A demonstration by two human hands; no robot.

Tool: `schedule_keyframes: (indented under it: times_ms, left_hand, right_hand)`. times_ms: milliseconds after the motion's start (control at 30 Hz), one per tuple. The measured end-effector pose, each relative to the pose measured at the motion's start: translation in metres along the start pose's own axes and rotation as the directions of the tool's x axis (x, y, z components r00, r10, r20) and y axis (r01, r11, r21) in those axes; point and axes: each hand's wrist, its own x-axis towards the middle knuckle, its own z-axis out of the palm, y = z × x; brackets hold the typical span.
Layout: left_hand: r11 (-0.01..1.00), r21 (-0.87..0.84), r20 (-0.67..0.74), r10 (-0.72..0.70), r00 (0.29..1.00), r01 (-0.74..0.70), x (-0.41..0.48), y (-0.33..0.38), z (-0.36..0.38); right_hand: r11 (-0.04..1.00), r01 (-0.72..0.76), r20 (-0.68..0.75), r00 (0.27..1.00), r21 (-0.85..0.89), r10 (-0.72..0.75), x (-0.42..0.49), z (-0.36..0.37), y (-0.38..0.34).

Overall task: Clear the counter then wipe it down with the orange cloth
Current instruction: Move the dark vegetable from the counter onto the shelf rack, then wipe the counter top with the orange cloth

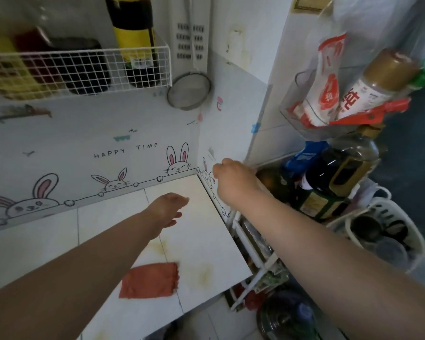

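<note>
Both forearms bare, no sleeves; left hand [168, 207], right hand [233, 179] ungloved.

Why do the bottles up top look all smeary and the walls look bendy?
Head view: the bottles in the wire basket are blurred, probably by camera motion; the wide lens bows the wall lines; the orange cloth and the left hand near the middle stay sharper.

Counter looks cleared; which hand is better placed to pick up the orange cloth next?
Left, probably. The left hand hovers open over the counter, with the orange cloth lying beside its forearm. The right hand is out at the rack's bottles, farther away.
</note>
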Motion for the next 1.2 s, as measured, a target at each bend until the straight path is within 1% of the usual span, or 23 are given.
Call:
schedule_keyframes:
  times_ms: [100, 200, 267, 367, 433, 500, 567, 633, 700, 767, 833, 867, 967, 1033, 1100, 1133, 1200]
  left_hand:
    - [1.000, 0.002, -0.044, -0.031, 0.999, 0.032, 0.000, -0.017, -0.015]
    - [0.996, 0.040, -0.084, -0.074, 0.994, 0.077, 0.000, -0.042, -0.033]
    - [0.984, 0.155, -0.118, -0.073, 0.990, 0.091, 0.000, -0.064, -0.044]
    - [0.911, 0.399, -0.134, -0.049, 0.990, 0.099, 0.004, -0.098, -0.057]
    - [0.846, 0.524, -0.106, -0.054, 0.993, 0.102, 0.008, -0.123, -0.062]
    - [0.761, 0.634, -0.129, -0.070, 0.989, 0.136, 0.014, -0.147, -0.066]
    - [0.721, 0.651, -0.228, -0.111, 0.967, 0.236, 0.020, -0.168, -0.066]
    - [0.673, 0.639, -0.337, -0.189, 0.922, 0.372, 0.023, -0.184, -0.065]
    - [0.614, 0.648, -0.378, -0.254, 0.890, 0.451, 0.025, -0.198, -0.064]
    - [0.594, 0.656, -0.385, -0.269, 0.883, 0.466, 0.026, -0.209, -0.064]
    - [0.602, 0.665, -0.366, -0.254, 0.896, 0.442, 0.026, -0.212, -0.065]
    - [0.626, 0.656, -0.355, -0.238, 0.904, 0.422, 0.026, -0.210, -0.066]
    - [0.787, 0.523, -0.341, -0.159, 0.927, 0.327, 0.022, -0.198, -0.067]
    - [0.863, 0.464, -0.292, -0.067, 0.954, 0.202, 0.018, -0.188, -0.067]
    - [0.906, 0.418, -0.218, 0.029, 0.975, 0.066, 0.014, -0.178, -0.068]
    - [0.919, 0.394, -0.192, 0.074, 0.979, 0.008, 0.013, -0.174, -0.068]
    - [0.934, 0.350, -0.173, 0.138, 0.975, -0.071, 0.011, -0.165, -0.069]
  right_hand:
    - [0.989, 0.035, 0.148, 0.987, 0.144, -0.057, 0.002, 0.034, -0.022]
    - [0.975, 0.047, 0.316, 0.942, 0.218, -0.116, 0.000, 0.075, -0.040]
    - [0.973, 0.063, 0.424, 0.893, 0.222, -0.154, -0.002, 0.101, -0.051]
    - [0.974, 0.068, 0.543, 0.820, 0.217, -0.179, -0.006, 0.136, -0.068]
    - [0.970, 0.073, 0.585, 0.786, 0.231, -0.198, -0.009, 0.157, -0.079]
    - [0.966, 0.082, 0.614, 0.758, 0.244, -0.219, -0.012, 0.176, -0.090]
    - [0.965, 0.087, 0.633, 0.739, 0.247, -0.229, -0.016, 0.192, -0.099]
    - [0.961, 0.106, 0.633, 0.733, 0.256, -0.249, -0.018, 0.207, -0.106]
    - [0.955, 0.114, 0.627, 0.732, 0.275, -0.267, -0.020, 0.219, -0.111]
    - [0.949, 0.107, 0.621, 0.734, 0.296, -0.276, -0.021, 0.228, -0.116]
    - [0.942, 0.097, 0.602, 0.748, 0.320, -0.281, -0.022, 0.234, -0.119]
    - [0.937, 0.086, 0.587, 0.758, 0.340, -0.283, -0.022, 0.236, -0.121]
    - [0.908, 0.040, 0.515, 0.813, 0.417, -0.273, -0.024, 0.239, -0.124]
    - [0.865, -0.011, 0.439, 0.865, 0.502, -0.244, -0.022, 0.239, -0.124]
    - [0.784, -0.058, 0.383, 0.893, 0.619, -0.237, -0.018, 0.234, -0.122]
    - [0.729, -0.071, 0.376, 0.888, 0.681, -0.265, -0.015, 0.231, -0.121]
    - [0.581, -0.125, 0.406, 0.830, 0.804, -0.383, -0.011, 0.222, -0.116]
